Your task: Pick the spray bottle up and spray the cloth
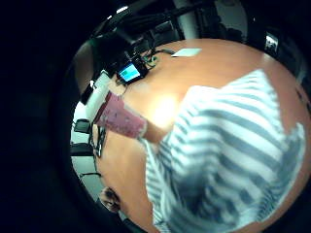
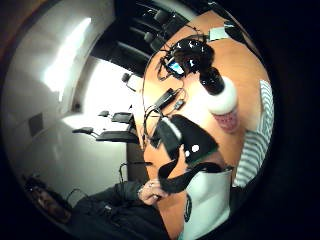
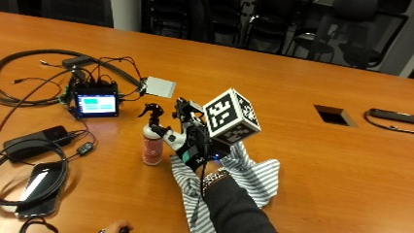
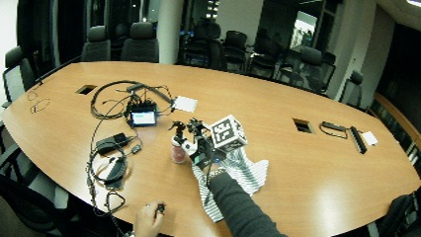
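We start with the big wooden table point(image 3: 291, 97). On it lies the striped cloth point(image 3: 249, 174), flat and a bit crumpled, right under our arm. Just beside the cloth stands the spray bottle point(image 3: 152, 141), upright, with a black trigger top and a pink body.

Our right hand point(image 3: 187, 141) in the black glove is up close to the bottle, on the cloth's side of it. We think we are at the reaching step: the bottle looks like it is resting on the table, not lifted yet. We cannot tell if our fingers are curled round the bottle or only near it, because the hand's back hides them.

Next, we think we need to get our fingers round the bottle's neck, lift it, turn the nozzle to the cloth and squeeze the trigger.

A small screen point(image 3: 95, 103) with wires sits farther back, and a white card point(image 3: 158, 87) lies near it. The bottle has a pink label, but we cannot read any words on it or on the screen.
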Available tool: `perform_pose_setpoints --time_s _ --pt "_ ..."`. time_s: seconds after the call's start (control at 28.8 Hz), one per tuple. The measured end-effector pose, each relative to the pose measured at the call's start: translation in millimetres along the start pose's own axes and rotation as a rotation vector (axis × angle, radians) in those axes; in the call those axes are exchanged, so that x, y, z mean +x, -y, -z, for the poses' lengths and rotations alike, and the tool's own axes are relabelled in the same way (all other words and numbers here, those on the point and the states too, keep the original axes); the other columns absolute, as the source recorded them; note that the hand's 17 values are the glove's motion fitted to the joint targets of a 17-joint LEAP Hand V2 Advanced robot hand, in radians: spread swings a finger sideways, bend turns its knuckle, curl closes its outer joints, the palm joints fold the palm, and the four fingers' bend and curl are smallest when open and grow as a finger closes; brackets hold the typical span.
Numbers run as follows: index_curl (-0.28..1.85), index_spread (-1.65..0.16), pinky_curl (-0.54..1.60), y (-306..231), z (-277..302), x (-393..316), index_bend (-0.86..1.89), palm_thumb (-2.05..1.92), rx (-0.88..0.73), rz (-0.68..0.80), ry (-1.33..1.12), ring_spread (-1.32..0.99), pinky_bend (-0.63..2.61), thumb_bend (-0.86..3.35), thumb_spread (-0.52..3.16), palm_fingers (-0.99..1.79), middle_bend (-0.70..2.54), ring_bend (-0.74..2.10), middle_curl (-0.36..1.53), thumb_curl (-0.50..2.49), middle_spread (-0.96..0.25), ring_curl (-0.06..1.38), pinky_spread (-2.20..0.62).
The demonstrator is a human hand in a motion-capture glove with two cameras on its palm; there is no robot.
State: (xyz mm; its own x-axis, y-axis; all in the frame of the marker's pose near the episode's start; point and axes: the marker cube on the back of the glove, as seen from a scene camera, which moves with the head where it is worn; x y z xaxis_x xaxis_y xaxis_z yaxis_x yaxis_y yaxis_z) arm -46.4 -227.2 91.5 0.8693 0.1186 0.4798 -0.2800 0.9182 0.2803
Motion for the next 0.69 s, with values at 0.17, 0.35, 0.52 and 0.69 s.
perform_pose_setpoints --time_s 0.17,0.35,0.52,0.69 --pt "0.36 -0.26 0.35 -22 15 -22 0.1 0.54 -0.167 -0.037 -0.227 -0.06 0.37 -0.07 1.18 0.36 0.37 0.36 0.43 0.34 -0.09 0.36 0.2" --pt "0.36 -0.28 0.35 -58 37 -40 0.16 0.45 -0.308 -0.046 -0.417 -0.03 0.34 -0.06 1.14 0.22 0.28 0.3 0.39 0.31 -0.06 0.33 0.25" --pt "0.34 -0.31 0.34 -97 59 -42 0.16 0.41 -0.29 -0.054 -0.449 -0.01 0.34 -0.04 1.11 0.19 0.22 0.26 0.37 0.29 -0.03 0.31 0.26" --pt "0.34 -0.33 0.33 -122 68 -42 0.17 0.4 -0.279 -0.052 -0.449 0.0 0.32 -0.03 1.1 0.22 0.21 0.25 0.36 0.28 -0.02 0.3 0.27"
